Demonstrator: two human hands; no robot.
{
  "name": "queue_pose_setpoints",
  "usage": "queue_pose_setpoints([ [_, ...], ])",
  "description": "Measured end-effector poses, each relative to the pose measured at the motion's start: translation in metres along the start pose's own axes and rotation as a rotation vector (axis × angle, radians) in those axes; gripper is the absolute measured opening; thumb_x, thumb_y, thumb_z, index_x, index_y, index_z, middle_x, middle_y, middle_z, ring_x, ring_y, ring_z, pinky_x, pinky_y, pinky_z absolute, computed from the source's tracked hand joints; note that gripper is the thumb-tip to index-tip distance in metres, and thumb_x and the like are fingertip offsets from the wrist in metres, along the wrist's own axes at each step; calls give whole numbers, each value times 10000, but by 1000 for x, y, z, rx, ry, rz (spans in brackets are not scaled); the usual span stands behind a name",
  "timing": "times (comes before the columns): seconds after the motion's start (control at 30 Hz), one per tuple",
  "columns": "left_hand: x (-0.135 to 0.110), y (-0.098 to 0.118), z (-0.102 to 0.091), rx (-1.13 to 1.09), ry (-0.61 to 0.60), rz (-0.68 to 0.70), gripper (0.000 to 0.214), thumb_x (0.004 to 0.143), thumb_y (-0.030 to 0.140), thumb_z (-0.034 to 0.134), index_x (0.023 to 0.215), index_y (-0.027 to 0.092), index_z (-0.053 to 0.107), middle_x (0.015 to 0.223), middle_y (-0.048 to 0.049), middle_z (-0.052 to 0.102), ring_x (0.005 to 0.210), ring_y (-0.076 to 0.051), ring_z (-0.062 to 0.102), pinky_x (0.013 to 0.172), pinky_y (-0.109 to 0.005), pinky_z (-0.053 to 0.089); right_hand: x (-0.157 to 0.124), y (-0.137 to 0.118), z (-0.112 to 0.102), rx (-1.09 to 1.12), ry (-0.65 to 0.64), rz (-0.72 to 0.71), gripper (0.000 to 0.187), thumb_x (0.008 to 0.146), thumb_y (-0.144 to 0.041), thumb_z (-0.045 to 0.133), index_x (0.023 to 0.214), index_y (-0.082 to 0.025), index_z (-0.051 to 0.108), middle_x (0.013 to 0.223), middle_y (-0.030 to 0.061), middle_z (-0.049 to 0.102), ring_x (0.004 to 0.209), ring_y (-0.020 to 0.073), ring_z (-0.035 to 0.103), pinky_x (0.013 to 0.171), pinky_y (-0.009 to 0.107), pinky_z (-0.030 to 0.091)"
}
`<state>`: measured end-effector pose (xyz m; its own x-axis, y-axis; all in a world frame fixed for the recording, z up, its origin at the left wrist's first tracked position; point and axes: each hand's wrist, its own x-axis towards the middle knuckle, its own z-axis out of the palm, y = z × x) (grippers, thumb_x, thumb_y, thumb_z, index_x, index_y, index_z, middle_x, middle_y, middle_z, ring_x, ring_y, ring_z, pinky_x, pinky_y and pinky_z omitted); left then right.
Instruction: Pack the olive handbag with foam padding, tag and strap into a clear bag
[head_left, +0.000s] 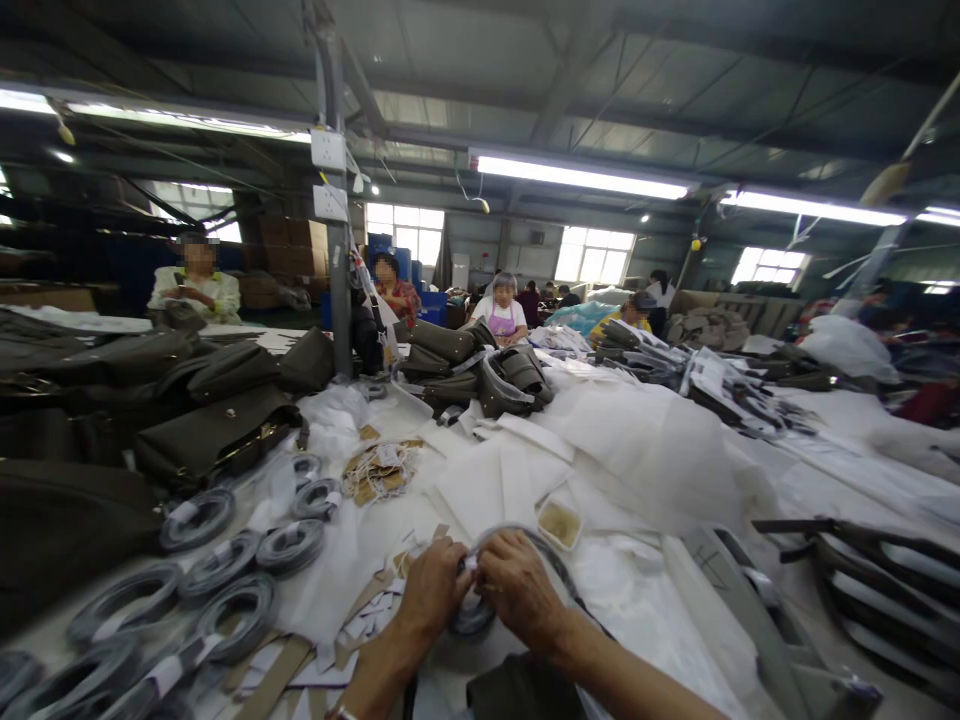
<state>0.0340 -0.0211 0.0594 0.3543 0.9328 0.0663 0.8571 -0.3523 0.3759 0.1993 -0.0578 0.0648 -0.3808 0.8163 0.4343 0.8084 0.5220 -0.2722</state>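
In the lower middle of the head view, my left hand [436, 588] and my right hand [519, 580] meet over a coiled strap [474, 622]. The coil looks grey, as if sleeved in clear plastic. Both hands have their fingers closed on it, near a small white band [471, 566]. Part of the strap [556, 562] arcs behind my right hand and down beside the wrist. My fingers hide much of the coil. Below my forearms lies a dark olive piece [525, 688], partly cut off by the frame. White and tan strips [367, 620] lie left of my left hand.
Several banded strap coils [238, 612] lie at left, before dark handbags [217, 435]. A small tray [559, 524], tan tags with white strings [381, 470] and white sheets [487, 490] are ahead. At right are a grey holder [750, 590] and dark straps [885, 590]. Co-workers sit beyond.
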Motion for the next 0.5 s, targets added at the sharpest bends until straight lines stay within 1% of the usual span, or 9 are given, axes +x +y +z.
queue_pose_setpoints([
  [0.07,-2,4,-2,-6,9,17,208,870,253,496,994,238,663,1090,-51,681,1082,-214,606,925,-303,412,11,3,1,-36,13,-28,33,828,-168,656,814,-196,666,1070,58,684,1037,229,600,949,391,438],
  [0.1,-3,6,-3,-9,11,23,220,874,244,486,1014,237,655,1113,-56,678,1091,-214,603,929,-303,412,15,5,3,-47,1,-65,26,842,-178,650,844,-199,666,1102,55,678,1092,228,586,1011,406,409],
  [0.17,-6,9,-4,-20,8,34,262,866,201,472,1073,238,627,1161,-57,672,1122,-201,591,949,-290,405,22,10,10,-84,-54,-160,56,869,-204,635,921,-208,654,1073,40,686,1117,218,584,1094,432,345],
  [0.2,-7,10,-3,-33,3,37,295,850,167,469,1101,236,608,1184,-55,667,1145,-190,582,967,-278,394,23,12,14,-114,-85,-202,69,885,-213,620,950,-209,642,1023,30,693,1070,207,606,1105,433,335],
  [0.27,-9,12,-3,-66,16,21,325,820,118,452,1102,220,578,1187,-61,664,1162,-177,575,979,-265,381,24,15,21,-197,-138,-261,49,915,-214,585,948,-197,616,932,23,694,916,181,642,1044,382,400],
  [0.33,-9,10,-2,-118,36,-15,282,798,128,459,1051,206,556,1090,-64,686,1094,-186,609,929,-272,406,22,18,25,-287,-165,-304,38,925,-198,566,900,-184,590,861,25,684,783,167,637,885,305,478],
  [0.4,-5,1,-1,-235,27,-42,222,785,189,486,1001,209,534,952,-44,698,950,-192,649,839,-281,441,19,20,26,-343,-168,-358,41,920,-195,573,880,-188,565,823,19,673,735,171,625,736,270,483],
  [0.47,1,-14,-1,-407,-18,-60,169,807,289,469,943,214,535,870,-40,693,856,-205,653,805,-313,460,16,22,23,-351,-140,-394,53,918,-191,578,881,-195,540,809,5,661,715,167,610,674,262,458],
  [0.5,5,-22,-1,-479,-39,-67,187,828,353,439,896,216,546,852,-51,691,853,-221,650,819,-342,466,15,23,21,-341,-118,-402,59,920,-184,574,884,-198,529,809,-1,656,715,163,604,671,260,448],
])
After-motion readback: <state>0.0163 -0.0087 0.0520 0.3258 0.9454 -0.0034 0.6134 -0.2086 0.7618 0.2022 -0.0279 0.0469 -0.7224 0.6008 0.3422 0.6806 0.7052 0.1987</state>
